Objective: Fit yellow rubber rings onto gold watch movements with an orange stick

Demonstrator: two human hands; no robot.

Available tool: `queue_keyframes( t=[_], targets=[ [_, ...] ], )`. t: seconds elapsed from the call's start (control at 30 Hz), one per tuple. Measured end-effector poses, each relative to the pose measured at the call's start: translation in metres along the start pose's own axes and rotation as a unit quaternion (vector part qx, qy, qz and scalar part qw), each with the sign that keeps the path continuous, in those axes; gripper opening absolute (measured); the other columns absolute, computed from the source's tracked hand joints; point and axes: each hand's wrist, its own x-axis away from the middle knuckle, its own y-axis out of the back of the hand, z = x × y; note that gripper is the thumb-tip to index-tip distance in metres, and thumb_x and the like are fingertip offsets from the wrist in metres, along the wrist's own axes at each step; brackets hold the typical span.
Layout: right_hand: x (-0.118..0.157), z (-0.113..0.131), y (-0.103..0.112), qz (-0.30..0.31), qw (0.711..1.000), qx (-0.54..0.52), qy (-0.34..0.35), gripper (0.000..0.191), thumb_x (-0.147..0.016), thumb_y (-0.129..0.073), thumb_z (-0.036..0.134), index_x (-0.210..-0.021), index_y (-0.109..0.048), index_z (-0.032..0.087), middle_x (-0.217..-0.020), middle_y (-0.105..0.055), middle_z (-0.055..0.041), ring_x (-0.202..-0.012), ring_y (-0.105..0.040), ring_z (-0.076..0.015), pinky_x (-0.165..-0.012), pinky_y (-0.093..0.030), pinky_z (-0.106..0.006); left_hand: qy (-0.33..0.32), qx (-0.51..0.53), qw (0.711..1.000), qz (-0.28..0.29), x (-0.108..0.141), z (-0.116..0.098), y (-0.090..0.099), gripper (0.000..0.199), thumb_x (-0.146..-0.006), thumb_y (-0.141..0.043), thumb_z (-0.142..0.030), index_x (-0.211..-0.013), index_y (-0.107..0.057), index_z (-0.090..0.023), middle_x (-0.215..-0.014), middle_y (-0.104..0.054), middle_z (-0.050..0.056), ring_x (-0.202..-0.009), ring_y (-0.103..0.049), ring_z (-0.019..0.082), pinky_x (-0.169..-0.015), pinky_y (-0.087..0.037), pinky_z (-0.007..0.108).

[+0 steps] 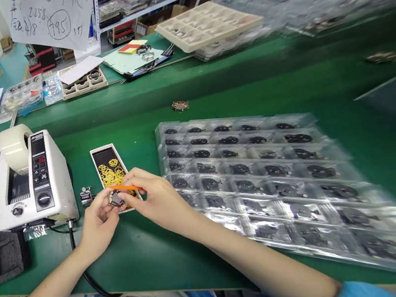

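The left hand has its fingers clamped on a small round metal piece, which sits above the near end of a narrow white box of yellow rings. The right hand — also over the box's near end — has its fingers pinched on an orange stick; I cannot tell whether its tip touches the piece. On the green counter, left of the box, stand a tally clicker and a tape dispenser — right of it, clear plastic trays of dark parts.
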Motion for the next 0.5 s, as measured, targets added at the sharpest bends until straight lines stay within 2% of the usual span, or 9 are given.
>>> queue_keyframes(
  t=[0.27,0.5],
  targets=[
    [0.003,0.0,-0.004,-0.009,0.999,0.047,0.017,0.012,-0.087,-0.053,0.017,-0.077,-0.058,0.02,-0.087,-0.061,-0.0045,-0.078,-0.061,-0.0187,-0.063,-0.046,-0.03,-0.005,0.0,1.0,-0.001,-0.001,-0.003,-0.003,0.029,-0.081,-0.062,-0.023,-0.109,-0.058,-0.018,-0.099,-0.073,0.006,-0.089,-0.07,0.018,-0.084,-0.056,0.031],
    [0.006,-0.002,-0.011,-0.01,0.995,0.088,0.037,0.014,-0.088,-0.051,0.016,-0.076,-0.059,0.021,-0.088,-0.062,-0.0056,-0.081,-0.061,-0.0202,-0.065,-0.047,-0.03,-0.016,0.008,0.998,-0.062,-0.002,0.004,-0.007,0.025,-0.083,-0.064,-0.035,-0.1,-0.06,-0.017,-0.088,-0.074,0.006,-0.083,-0.07,0.019,-0.079,-0.057,0.031]
  ],
)
